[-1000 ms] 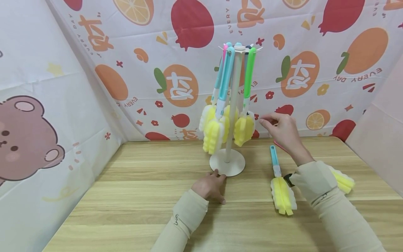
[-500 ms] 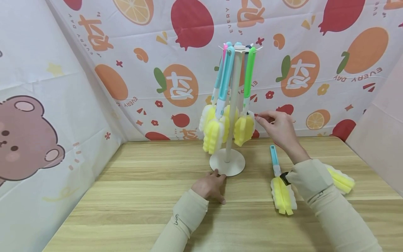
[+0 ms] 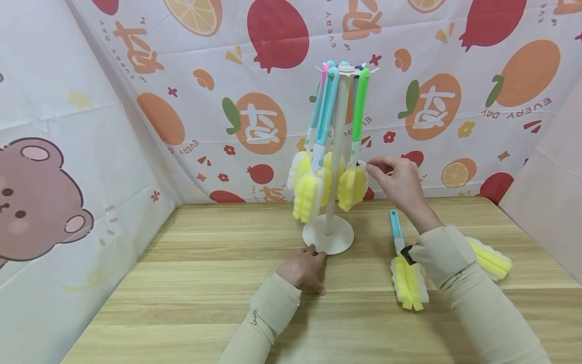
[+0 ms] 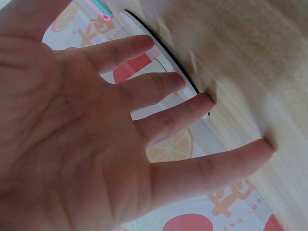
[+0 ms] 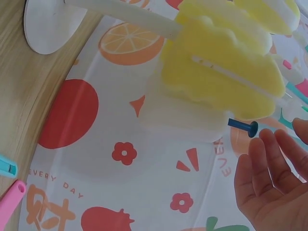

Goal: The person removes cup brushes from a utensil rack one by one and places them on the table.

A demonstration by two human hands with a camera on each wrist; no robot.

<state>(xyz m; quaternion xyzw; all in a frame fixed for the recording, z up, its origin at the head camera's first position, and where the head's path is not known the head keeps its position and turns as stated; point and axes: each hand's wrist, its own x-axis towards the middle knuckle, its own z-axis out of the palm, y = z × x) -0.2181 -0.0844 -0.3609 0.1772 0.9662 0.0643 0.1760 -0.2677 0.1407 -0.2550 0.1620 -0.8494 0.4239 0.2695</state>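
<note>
A white stand [image 3: 340, 121] holds several hanging sponge brushes with yellow-and-white heads. My left hand [image 3: 302, 268] is on the table with fingers spread, their tips touching the edge of the stand's round base [image 3: 334, 241]. My right hand [image 3: 400, 182] is raised beside the green-handled sponge brush [image 3: 360, 106], fingertips close to its yellow head [image 3: 351, 188]. In the right wrist view, a dark blue peg [image 5: 243, 126] with a flat round end sticks out by the sponge. Thumb and fingers of that hand are apart, with nothing seen between them; whether they touch the peg I cannot tell.
A sponge brush with a blue handle [image 3: 397, 230] lies on the wooden table [image 3: 191, 293] below my right arm. Another sponge brush [image 3: 493, 259] lies farther right, partly hidden by the sleeve. A fruit-printed cloth [image 3: 263, 121] hangs behind the stand.
My right hand has moved slightly left and up, closer to the green-handled brush's sponge head. My left hand and the stand have stayed in place.
</note>
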